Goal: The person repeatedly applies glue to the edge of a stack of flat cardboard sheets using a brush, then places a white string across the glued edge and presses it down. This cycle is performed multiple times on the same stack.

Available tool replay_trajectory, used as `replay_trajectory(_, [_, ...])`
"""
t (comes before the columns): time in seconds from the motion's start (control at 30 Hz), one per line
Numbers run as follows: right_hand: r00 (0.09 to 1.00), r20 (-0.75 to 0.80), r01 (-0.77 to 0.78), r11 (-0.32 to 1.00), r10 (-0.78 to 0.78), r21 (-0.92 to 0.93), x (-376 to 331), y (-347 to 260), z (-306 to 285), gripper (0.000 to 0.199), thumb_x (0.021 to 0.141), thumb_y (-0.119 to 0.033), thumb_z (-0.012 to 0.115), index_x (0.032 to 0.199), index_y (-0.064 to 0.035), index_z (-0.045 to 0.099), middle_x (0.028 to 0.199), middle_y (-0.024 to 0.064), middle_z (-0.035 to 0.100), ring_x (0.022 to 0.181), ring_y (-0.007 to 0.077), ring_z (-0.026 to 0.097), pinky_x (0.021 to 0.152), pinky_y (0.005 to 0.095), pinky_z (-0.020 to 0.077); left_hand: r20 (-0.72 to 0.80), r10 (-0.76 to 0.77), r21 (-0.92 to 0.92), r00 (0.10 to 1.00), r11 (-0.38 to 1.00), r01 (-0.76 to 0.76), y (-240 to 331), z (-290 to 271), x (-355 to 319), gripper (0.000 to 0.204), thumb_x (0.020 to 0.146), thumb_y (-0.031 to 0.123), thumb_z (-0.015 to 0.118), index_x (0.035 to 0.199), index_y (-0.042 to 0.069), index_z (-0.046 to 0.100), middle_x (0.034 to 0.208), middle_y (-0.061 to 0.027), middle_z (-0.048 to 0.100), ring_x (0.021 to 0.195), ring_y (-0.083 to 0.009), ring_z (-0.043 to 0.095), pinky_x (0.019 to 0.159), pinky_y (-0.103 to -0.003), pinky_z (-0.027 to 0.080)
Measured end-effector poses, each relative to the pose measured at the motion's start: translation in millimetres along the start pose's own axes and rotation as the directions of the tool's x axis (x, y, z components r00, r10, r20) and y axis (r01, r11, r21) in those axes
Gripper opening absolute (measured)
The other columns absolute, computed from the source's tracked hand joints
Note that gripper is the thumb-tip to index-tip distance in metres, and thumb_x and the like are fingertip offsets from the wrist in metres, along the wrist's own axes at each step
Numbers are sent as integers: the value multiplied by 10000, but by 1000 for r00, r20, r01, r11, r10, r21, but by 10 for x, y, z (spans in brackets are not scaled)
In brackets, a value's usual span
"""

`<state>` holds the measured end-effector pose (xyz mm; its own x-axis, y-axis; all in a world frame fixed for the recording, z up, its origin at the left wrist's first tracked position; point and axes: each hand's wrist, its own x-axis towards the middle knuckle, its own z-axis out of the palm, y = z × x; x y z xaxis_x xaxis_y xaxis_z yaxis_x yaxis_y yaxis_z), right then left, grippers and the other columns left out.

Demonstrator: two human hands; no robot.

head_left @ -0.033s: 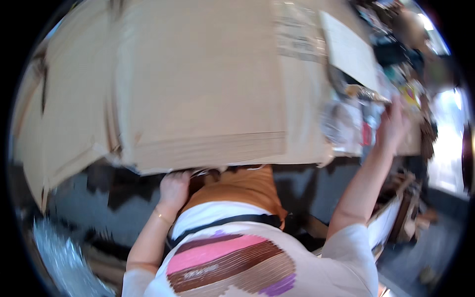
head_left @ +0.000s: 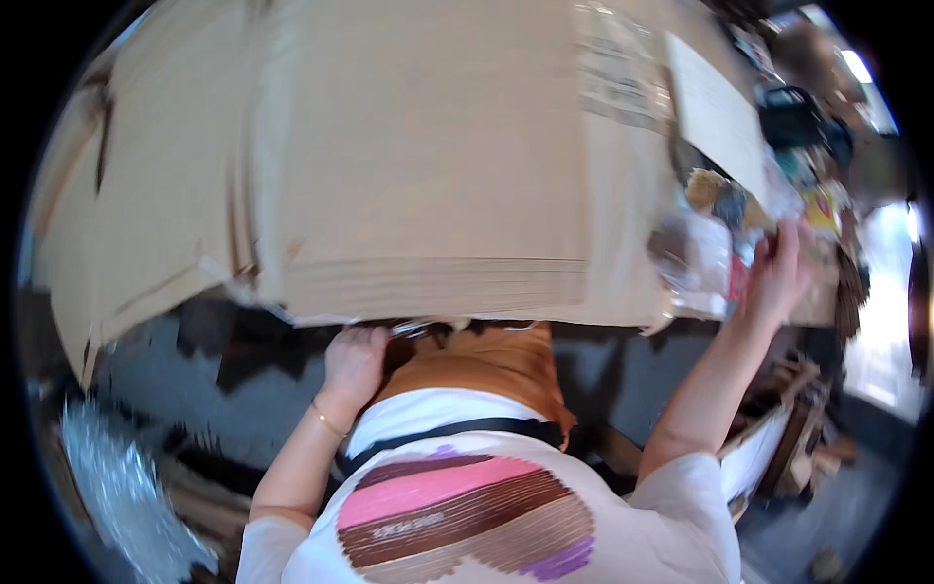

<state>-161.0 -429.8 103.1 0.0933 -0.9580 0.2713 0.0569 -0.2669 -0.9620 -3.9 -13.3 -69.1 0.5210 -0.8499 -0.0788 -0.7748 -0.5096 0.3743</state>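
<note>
Clear-wrapped bundle (head_left: 702, 255): 1 | right hand (head_left: 781, 274): 1, near | left hand (head_left: 354, 364): 1 | grip, both: cannot tell

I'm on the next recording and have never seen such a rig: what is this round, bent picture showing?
There is no machine: someone works bare-handed. A wide fisheye camera on the head, the left of two, looks down, so straight edges bend. In front lies a large piece of cardboard; to its right are a white sheet and a clear plastic package. The left hand is by the cardboard's near edge, the right hand near a yellow item. I cannot tell whether either holds anything.
</note>
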Motion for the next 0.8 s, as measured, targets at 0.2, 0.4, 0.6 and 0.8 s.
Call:
replay_trajectory(0.2, [590, 807, 115, 992, -27, -51, -1646, -92, 900, 221, 748, -47, 715, 962, -8, 676, 805, 89, 657, 621, 139, 564, 552, 247, 450, -156, -89, -451, 984, 892, 10, -96, -427, -230, 53, 718, 53, 672, 714, 22, 630, 699, -110, 593, 667, -291, 586, 620, -376, 466])
replay_trajectory(0.4, [295, 911, 473, 873, -287, 122, -1946, -46, 1708, 161, 745, -70, 727, 893, -42, 671, 699, 84, 608, 568, 211, 550, 515, 282, 438, 35, -188, 65, 982, 980, 186, -87, -701, -305, 75, 613, 54, 632, 642, 13, 577, 1009, -128, 550, 973, -300, 503, 783, -381, 415])
replay_trajectory(0.6, [255, 943, 499, 864, -212, 59, -2006, -82, 1923, 131, 756, -68, 714, 873, -40, 663, 718, 94, 618, 592, 213, 588, 541, 284, 469, -276, 6, 114, 961, 993, 26, -96, -962, 110, 120, 676, 72, 582, 758, -16, 584, 1161, -206, 551, 956, -274, 514, 774, -351, 425])
replay_trajectory(0.8, [321, 927, 402, 914, -193, 51, -2134, -87, 1942, 112, 768, -87, 707, 855, -33, 662, 727, 98, 631, 595, 213, 598, 547, 289, 478, -151, 43, 195, 988, 981, -13, -245, -937, 292, 135, 693, 84, 581, 781, -14, 612, 1269, -241, 524, 957, -250, 523, 789, -338, 448])
